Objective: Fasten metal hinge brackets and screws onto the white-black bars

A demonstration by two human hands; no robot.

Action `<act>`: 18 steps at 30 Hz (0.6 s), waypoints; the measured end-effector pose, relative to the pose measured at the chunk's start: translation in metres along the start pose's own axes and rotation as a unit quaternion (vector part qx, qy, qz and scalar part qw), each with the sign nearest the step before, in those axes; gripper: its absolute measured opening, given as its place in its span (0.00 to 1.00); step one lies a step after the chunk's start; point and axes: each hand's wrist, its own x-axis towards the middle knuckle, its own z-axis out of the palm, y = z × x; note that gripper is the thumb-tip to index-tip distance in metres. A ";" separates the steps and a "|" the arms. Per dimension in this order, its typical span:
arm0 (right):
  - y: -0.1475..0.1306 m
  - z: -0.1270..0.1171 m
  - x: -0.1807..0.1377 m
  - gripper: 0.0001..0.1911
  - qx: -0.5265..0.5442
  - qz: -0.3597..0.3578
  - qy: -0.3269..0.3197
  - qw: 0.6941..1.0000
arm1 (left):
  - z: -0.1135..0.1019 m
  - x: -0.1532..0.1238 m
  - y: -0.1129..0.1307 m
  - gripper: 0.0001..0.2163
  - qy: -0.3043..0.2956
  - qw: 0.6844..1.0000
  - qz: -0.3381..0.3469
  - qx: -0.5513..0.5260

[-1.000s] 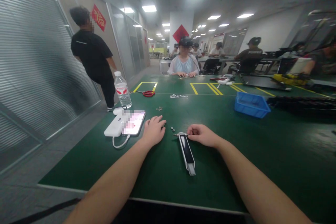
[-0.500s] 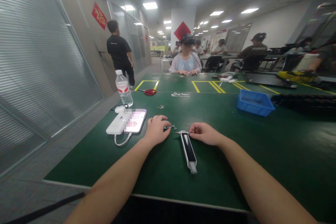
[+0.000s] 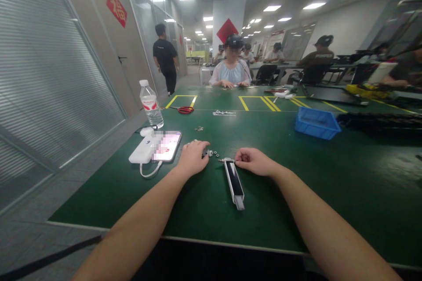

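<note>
My left hand (image 3: 193,158) rests palm down, its fingers spread and curved over small metal parts (image 3: 210,153). It partly hides them. Two small rings (image 3: 216,154) lie just right of these parts. A long, slim white device with a black face (image 3: 234,180) lies lengthwise on the table between my hands. A thin metallic piece (image 3: 221,160) sticks out leftward at its far end. My right hand (image 3: 253,161) is curled beside that far end, thumb and forefinger pinched together at its corner. What the pinch holds is too small to make out.
A phone (image 3: 168,145), a white power bank (image 3: 141,149) with a cable and a water bottle (image 3: 151,105) stand left on the green table (image 3: 198,219). Farther off are small rings (image 3: 198,128), red-handled scissors (image 3: 185,109) and a blue bin (image 3: 316,124). A person (image 3: 232,68) sits opposite.
My left hand's thumb and fingers have drawn slightly left, baring more of the small metal parts. The right hand stays at the device's end. A person in the background walked farther away.
</note>
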 end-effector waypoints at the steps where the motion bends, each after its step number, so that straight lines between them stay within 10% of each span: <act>1: 0.000 0.000 0.000 0.07 -0.001 0.000 0.000 1.000 | 0.001 0.001 0.000 0.18 -0.009 1.000 -0.010 -0.008; 18: 0.002 0.001 0.000 0.07 0.004 -0.004 0.001 1.000 | 0.006 0.005 -0.009 0.12 0.029 0.996 0.013 -0.077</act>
